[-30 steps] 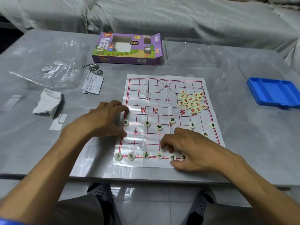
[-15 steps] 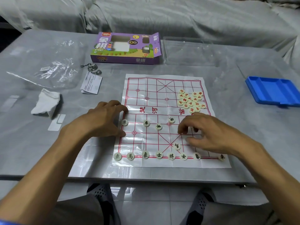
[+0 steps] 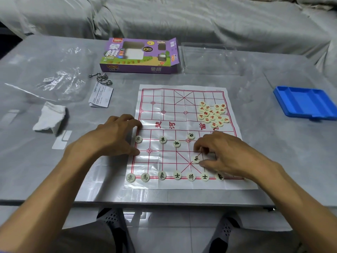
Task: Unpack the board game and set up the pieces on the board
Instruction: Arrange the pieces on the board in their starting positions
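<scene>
So, paper board (image 3: 182, 125) lies flat at centre of the desk (image 3: 273, 161). Left hand (image 3: 111, 137) rests on the board's left edge, fingers loosely spread, holding nothing. Right hand (image 3: 222, 152) sits lower right on the board, fingers curled, thumb tip touching a black-lettered piece (image 3: 196, 159); cannot tell whether it pinches it. Black pieces line the bottom row (image 3: 176, 175). Red-lettered pile (image 3: 212, 114) sits upper right on the board. Purple box (image 3: 138, 55) at top centre, blue tray (image 3: 306, 103) at right.
</scene>
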{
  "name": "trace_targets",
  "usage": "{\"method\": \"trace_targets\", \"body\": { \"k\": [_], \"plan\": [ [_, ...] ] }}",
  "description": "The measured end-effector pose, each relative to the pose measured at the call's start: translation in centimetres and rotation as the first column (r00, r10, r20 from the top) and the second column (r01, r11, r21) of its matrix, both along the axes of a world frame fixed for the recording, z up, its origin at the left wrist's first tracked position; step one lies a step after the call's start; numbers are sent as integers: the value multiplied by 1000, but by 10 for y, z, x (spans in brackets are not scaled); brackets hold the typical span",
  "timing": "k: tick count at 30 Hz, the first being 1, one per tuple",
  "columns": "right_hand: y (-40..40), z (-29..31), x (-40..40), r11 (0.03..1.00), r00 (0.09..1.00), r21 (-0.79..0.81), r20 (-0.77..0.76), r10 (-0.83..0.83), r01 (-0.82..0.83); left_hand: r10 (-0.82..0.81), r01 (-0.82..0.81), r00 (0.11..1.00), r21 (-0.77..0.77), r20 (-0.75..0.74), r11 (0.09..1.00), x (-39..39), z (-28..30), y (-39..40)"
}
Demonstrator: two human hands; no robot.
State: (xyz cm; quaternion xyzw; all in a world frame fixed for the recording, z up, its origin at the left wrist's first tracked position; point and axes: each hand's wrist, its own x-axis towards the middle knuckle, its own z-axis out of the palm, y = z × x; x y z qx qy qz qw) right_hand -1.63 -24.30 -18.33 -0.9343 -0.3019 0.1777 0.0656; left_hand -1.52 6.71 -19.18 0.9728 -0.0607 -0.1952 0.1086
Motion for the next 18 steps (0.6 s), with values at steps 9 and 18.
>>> {"method": "trace_targets", "body": {
  "k": [9,18],
  "plan": [
    [6,-2,-1,1000,999,19,53,-11,10,1,-1,1000,7,-10,1000,0,2,-1],
    [12,-1,0,999,1000,37,22,-2,1,8,-8,1000,5,-17,1000,-1,4,-3]
  ]
}}
